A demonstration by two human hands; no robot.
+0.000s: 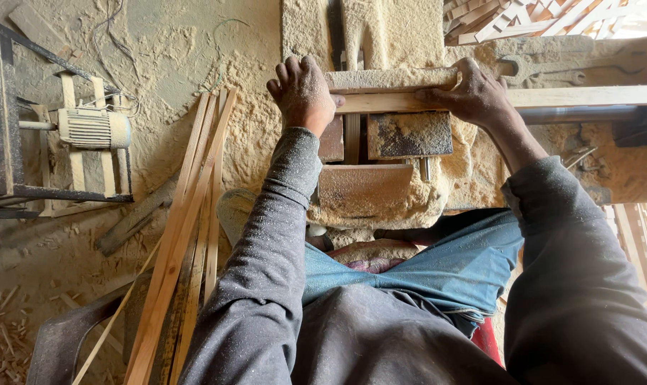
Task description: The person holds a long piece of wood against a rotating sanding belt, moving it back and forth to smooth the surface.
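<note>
A long pale wooden strip (551,96) lies crosswise on the sawdust-caked machine table (380,192), running from under the left hand out past the right edge of the view. The left hand (303,93) is curled down over the strip's near end, fingers folded on top of it, and the right hand (473,93) presses on it further along, fingers spread and flat, so both hands are closed on the strip and none is free. A thick dusty block (391,78) sits just behind the strip, touching it, between the two hands. Whether a blade is turning under the dust cannot be told. Judging from this, the fingers ride very near the cutting line, and a slip or a sudden kick of the strip could carry them into it; loose sleeves and heaped sawdust add to that risk. To the left, a bundle of slats (188,228) leans on the floor, with a small motor (94,128) on a frame beyond.
</note>
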